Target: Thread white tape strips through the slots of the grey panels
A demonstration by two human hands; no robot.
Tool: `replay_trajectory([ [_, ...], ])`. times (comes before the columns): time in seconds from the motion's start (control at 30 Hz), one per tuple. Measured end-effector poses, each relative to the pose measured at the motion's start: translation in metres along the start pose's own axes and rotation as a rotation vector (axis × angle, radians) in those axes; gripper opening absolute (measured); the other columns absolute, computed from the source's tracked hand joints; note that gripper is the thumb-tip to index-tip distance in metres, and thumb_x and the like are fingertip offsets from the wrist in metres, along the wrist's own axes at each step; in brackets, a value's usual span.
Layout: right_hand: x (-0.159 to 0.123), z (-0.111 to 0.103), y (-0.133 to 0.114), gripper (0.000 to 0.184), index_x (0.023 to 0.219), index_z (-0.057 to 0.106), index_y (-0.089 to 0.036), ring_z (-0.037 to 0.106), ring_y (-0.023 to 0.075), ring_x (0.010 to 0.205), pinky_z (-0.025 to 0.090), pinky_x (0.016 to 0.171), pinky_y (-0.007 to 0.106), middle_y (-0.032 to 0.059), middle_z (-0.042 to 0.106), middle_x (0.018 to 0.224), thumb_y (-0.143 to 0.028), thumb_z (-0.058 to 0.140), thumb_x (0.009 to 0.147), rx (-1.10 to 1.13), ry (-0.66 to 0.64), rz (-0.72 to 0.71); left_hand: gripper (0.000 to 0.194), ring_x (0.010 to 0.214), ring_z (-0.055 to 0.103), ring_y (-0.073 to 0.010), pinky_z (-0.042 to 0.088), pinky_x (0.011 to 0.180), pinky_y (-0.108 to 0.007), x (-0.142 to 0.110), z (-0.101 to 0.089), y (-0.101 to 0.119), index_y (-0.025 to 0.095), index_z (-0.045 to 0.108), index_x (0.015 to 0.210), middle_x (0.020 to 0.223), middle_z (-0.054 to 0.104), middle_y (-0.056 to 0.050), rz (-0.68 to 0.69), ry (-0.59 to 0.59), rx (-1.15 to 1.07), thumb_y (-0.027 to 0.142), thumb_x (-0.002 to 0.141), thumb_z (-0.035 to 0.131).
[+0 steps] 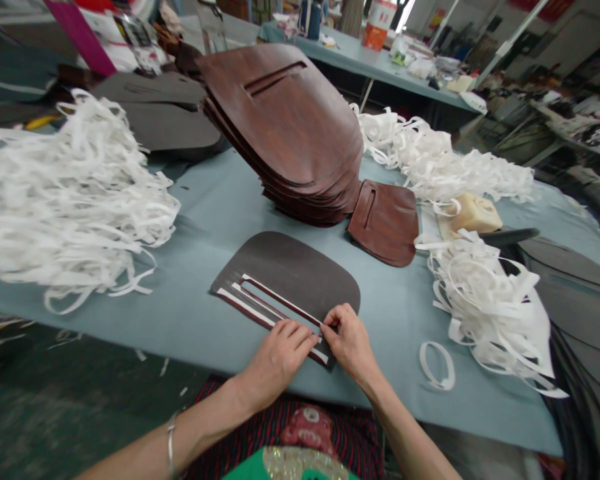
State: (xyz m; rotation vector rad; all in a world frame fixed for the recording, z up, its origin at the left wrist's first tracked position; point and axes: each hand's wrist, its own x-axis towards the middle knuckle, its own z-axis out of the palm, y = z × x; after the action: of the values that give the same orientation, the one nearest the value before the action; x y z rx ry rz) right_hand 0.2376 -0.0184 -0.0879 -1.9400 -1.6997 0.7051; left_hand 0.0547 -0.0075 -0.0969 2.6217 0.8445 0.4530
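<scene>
While the left hand (280, 363) lies flat, fingers together, on white strips (245, 307) over a dark leather panel (285, 273), the right hand (351, 343) pinches one strip's end; beyond the fingertips stands a stack of brown leather pieces (285, 127).

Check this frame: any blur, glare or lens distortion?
Head view: wide-angle distortion bows the table edge; the left hand and right hand look fairly sharp; the workbenches at upper right are soft; lighting is even, no hard glare, just a soft shadow under the stacked leather panels.

Room past right hand (349, 341), white strips (485, 313) beyond
</scene>
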Motion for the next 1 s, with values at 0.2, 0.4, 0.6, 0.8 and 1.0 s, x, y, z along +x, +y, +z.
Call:
replay_trajectory([
  [0.2,-0.003,-0.001,-0.003,0.01,0.074,0.049,-0.021,0.048,0.0126,0.069,0.038,0.064,0.024,-0.0024,0.047,0.077,-0.012,0.052,0.073,0.029,0.034,-0.018,0.025,0.099,0.05,-0.0217,0.044,0.089,-0.04,-0.006,0.004,-0.005,0.013,0.054,0.115,0.104,0.059,-0.009,0.088,0.054,-0.002,0.017,0.093,0.043],
  [0.4,-0.012,-0.012,-0.004,0.011,0.076,0.055,-0.02,0.049,0.0116,0.065,0.04,0.061,0.023,-0.0014,0.051,0.075,-0.011,0.05,0.081,0.071,0.012,-0.14,0.024,0.098,0.052,-0.0217,0.047,0.085,-0.04,-0.006,0.001,-0.003,0.013,0.056,0.112,0.1,0.06,-0.009,0.079,0.06,-0.018,0.016,0.092,0.043],
  [0.6,-0.018,-0.009,-0.005,0.014,0.086,0.062,-0.02,0.055,0.014,0.075,0.044,0.068,0.025,0.0036,0.058,0.083,-0.018,0.049,0.091,-0.219,-0.067,-0.389,0.023,0.099,0.052,-0.0221,0.048,0.087,-0.04,-0.008,0.003,-0.002,0.014,0.056,0.11,0.102,0.06,-0.009,0.052,0.097,-0.032,0.013,0.091,0.043],
  [0.8,-0.013,-0.008,-0.012,0.014,0.08,0.059,-0.019,0.053,0.0161,0.072,0.042,0.063,0.026,0.004,0.056,0.081,-0.015,0.05,0.09,-0.525,-0.125,-0.477,0.026,0.103,0.051,-0.0233,0.046,0.09,-0.042,-0.008,0.004,0.0,0.016,0.057,0.106,0.101,0.058,-0.01,-0.104,0.187,-0.042,0.007,0.086,0.042],
  [1.0,-0.012,0.001,-0.018,0.019,0.08,0.054,-0.019,0.051,0.018,0.069,0.04,0.054,0.026,0.006,0.054,0.082,-0.001,0.049,0.081,-0.655,-0.122,-0.525,0.021,0.097,0.051,-0.0226,0.047,0.086,-0.041,-0.008,0.003,0.0,0.015,0.058,0.099,0.095,0.058,-0.009,-0.081,0.177,-0.024,0.008,0.086,0.043],
])
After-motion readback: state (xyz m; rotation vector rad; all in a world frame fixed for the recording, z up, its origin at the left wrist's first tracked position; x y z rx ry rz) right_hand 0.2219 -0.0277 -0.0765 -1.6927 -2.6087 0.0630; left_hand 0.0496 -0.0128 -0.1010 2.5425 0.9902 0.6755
